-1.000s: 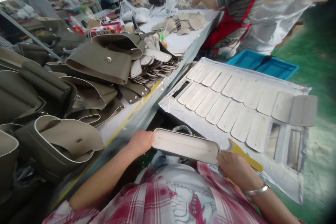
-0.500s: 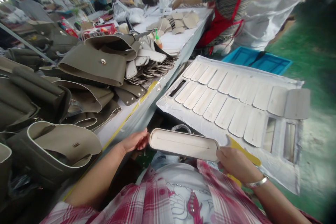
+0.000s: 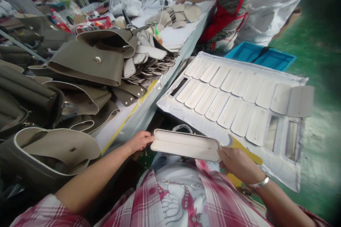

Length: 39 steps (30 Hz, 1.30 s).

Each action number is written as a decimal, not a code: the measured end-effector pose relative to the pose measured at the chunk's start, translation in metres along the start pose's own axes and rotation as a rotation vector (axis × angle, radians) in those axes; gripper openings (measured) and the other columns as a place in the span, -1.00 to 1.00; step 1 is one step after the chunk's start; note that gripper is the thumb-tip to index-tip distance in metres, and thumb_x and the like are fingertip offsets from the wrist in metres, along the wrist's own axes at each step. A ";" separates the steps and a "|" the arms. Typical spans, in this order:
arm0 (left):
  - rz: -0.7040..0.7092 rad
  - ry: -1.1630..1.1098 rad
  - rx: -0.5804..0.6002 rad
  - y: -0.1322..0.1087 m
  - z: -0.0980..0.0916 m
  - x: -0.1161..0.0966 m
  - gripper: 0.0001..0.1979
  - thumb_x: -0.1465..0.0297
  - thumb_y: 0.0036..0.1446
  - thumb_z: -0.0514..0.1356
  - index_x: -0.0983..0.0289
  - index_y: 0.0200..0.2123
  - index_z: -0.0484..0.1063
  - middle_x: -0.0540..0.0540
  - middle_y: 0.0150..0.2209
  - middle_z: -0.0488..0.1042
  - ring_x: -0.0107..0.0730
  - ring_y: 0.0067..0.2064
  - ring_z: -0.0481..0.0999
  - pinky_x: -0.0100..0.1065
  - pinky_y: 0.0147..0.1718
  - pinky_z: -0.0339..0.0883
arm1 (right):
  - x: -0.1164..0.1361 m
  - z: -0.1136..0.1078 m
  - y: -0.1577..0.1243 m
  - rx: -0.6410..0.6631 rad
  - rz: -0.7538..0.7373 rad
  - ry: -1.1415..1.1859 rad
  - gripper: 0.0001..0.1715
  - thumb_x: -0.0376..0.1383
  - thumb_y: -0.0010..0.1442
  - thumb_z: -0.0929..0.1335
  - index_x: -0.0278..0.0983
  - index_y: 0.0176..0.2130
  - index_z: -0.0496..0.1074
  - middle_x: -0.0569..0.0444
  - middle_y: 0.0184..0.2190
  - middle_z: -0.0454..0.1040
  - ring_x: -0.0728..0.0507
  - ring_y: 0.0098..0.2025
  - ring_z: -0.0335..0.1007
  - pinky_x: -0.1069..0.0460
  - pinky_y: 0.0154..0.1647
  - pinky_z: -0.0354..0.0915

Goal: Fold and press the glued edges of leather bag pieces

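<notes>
A long off-white panel (image 3: 185, 145) with rounded ends and a dark rim is stretched between my two hands, above my lap. My left hand (image 3: 140, 141) pinches its left end with thumb and fingers. At the other end, my right hand (image 3: 237, 163) grips the panel's right edge; a metal bracelet is on that wrist. Just to the right lies a white-covered board (image 3: 170, 108) bearing two rows of similar pale rounded panels (image 3: 257, 124). Part of a yellow object (image 3: 245, 150) shows between my right hand and the board.
On the left, a table (image 3: 106, 136) carries olive bag pieces (image 3: 87, 60), stacked straps (image 3: 151, 52) and a small bottle with a green nozzle (image 3: 157, 36). A blue crate (image 3: 261, 56) sits on the floor behind the board. A co-worker in a red apron (image 3: 213, 25) is at the table's far side.
My left hand has a closer pinch on the panel's left end, and the panel is tipped slightly, its inner face showing differently. The whole view has shifted a little.
</notes>
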<state>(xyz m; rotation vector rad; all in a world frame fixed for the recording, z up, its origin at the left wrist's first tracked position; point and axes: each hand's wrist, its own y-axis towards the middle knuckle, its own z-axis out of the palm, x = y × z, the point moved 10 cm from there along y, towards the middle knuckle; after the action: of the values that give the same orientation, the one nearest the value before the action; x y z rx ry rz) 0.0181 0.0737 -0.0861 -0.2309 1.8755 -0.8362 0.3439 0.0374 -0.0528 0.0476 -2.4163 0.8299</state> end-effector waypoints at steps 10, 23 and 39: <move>-0.102 0.181 0.045 0.000 0.007 0.008 -0.37 -0.24 -0.27 0.10 0.26 -0.60 0.17 -0.16 -0.79 0.03 -0.59 -0.74 -0.03 -0.52 -0.73 -0.19 | -0.043 0.039 -0.006 0.183 0.114 0.805 -0.48 0.07 0.19 0.18 -0.34 -0.39 0.27 -0.03 -0.55 0.49 -0.09 -0.57 0.45 0.09 -0.61 0.35; 0.094 0.598 0.067 0.005 0.000 -0.013 -0.50 -0.06 0.02 -0.01 0.25 -0.62 0.12 -0.08 -0.68 0.05 -0.46 -0.60 0.11 -0.43 -0.58 -0.08 | -0.023 0.000 -0.002 0.092 0.250 0.365 -0.62 -0.34 0.10 0.21 -0.31 -0.71 0.18 0.09 -0.81 0.32 0.03 -0.81 0.17 0.18 -0.79 0.13; 1.073 1.187 0.236 -0.031 0.219 -0.137 -0.51 0.10 0.06 0.15 0.28 -0.01 0.36 0.23 0.06 0.29 -0.13 -0.09 0.28 -0.22 -0.28 0.24 | -0.019 0.000 0.005 0.098 0.242 0.306 -0.57 -0.31 0.12 0.22 -0.31 -0.72 0.16 0.14 -0.84 0.27 0.05 -0.82 0.18 0.23 -0.84 0.07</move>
<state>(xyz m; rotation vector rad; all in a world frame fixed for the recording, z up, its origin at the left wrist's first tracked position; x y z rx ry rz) 0.2642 0.0226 -0.0170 1.5999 2.3992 -0.3726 0.3590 0.0384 -0.0658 -0.3178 -2.1173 0.9849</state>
